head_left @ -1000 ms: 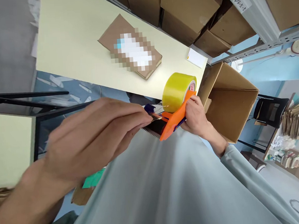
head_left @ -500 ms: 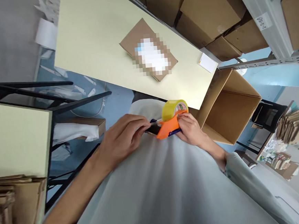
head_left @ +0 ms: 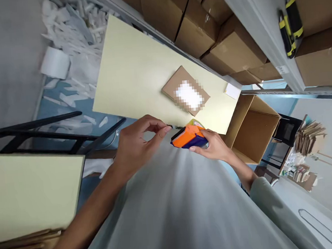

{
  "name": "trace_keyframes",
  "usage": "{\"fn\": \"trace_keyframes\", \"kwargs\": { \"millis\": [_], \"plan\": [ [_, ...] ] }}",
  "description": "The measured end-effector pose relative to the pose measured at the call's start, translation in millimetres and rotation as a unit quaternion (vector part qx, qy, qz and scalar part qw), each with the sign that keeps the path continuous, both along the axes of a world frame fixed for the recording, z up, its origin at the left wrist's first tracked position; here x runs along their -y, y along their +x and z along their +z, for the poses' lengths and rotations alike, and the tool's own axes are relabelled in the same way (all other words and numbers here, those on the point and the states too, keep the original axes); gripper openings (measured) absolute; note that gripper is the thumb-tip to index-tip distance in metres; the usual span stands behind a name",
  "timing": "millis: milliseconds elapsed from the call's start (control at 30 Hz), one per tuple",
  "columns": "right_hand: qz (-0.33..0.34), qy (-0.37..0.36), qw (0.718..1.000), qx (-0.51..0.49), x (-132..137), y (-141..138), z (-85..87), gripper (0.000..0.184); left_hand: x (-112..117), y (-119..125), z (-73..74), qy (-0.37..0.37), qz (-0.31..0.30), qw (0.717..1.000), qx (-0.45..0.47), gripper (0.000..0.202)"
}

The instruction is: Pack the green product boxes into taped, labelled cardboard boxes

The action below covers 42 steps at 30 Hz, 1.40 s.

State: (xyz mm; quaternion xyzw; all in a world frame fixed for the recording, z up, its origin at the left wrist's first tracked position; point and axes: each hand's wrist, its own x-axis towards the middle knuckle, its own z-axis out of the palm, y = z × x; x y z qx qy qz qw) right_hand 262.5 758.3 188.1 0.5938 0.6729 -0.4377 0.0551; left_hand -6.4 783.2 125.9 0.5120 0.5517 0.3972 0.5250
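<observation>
My right hand (head_left: pixel 213 145) is wrapped round an orange and dark blue tape dispenser (head_left: pixel 187 137) held in front of my body. Its yellowish tape roll (head_left: pixel 195 122) shows only in part behind the orange body. To the left of the dispenser, my left hand (head_left: pixel 144 141) has thumb and forefinger pinched on the free end of the clear tape; the strip itself is thin and hard to see. Beyond both hands, a flat brown cardboard parcel (head_left: pixel 170 86) with a blurred white label lies on the pale yellow table (head_left: pixel 133 69).
An open cardboard box (head_left: pixel 254 133) stands right of the table. Closed cartons (head_left: pixel 199 30) fill the shelf behind, and black-yellow cutters (head_left: pixel 288 32) lie on the shelf at upper right. A small white box (head_left: pixel 232 91) sits at the table's right end. White packing scraps (head_left: pixel 76 43) cover the floor at left.
The dispenser has turned in my right hand, so its blue side shows and the roll is mostly hidden. My left hand's pinch has rotated upward. The view has shifted, with the parcel appearing lower.
</observation>
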Motion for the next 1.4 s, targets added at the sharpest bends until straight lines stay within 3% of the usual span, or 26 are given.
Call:
{"fn": "trace_keyframes", "kwargs": {
  "millis": [100,200,333,433,567,733,900,1033,1200,1400],
  "plan": [
    [-0.062,-0.074,0.995,0.024,-26,-21,-3.3,0.054,-28,-10,-15.4,-0.076,-0.022,0.997,0.008,0.020],
    [-0.097,-0.125,0.986,0.049,-48,-25,-4.2,0.058,-61,-19,-41.5,-0.127,-0.029,0.991,0.014,0.021],
    [-0.133,-0.195,0.970,0.062,-69,-3,-0.6,0.059,-106,-27,-89.4,-0.162,0.005,0.987,0.016,0.028],
    [-0.164,-0.228,0.958,0.064,-83,15,0.1,0.060,-132,-26,-123.5,-0.185,-0.006,0.982,0.038,0.028],
    [-0.177,-0.215,0.957,0.084,-94,21,-7.5,0.062,-144,-17,-147.6,-0.198,-0.019,0.978,0.062,0.029],
    [-0.179,-0.181,0.961,0.104,-83,16,-19.4,0.059,-139,-18,-143.2,-0.176,-0.024,0.983,0.041,0.022],
    [-0.162,-0.153,0.966,0.127,-54,10,-24.9,0.059,-129,-22,-137.4,-0.165,-0.017,0.986,0.011,0.027],
    [-0.074,-0.059,0.965,0.243,-10,7,-42.0,0.058,-113,-21,-152.2,-0.151,-0.018,0.988,0.034,0.029],
    [0.015,0.036,0.939,0.341,53,34,-83.5,0.057,-67,-10,-176.2,-0.160,-0.057,0.981,0.094,0.023],
    [0.021,0.065,0.925,0.374,84,92,-128.9,0.052,-4,46,-198.7,-0.220,0.014,0.970,0.101,0.017]
  ]
}}
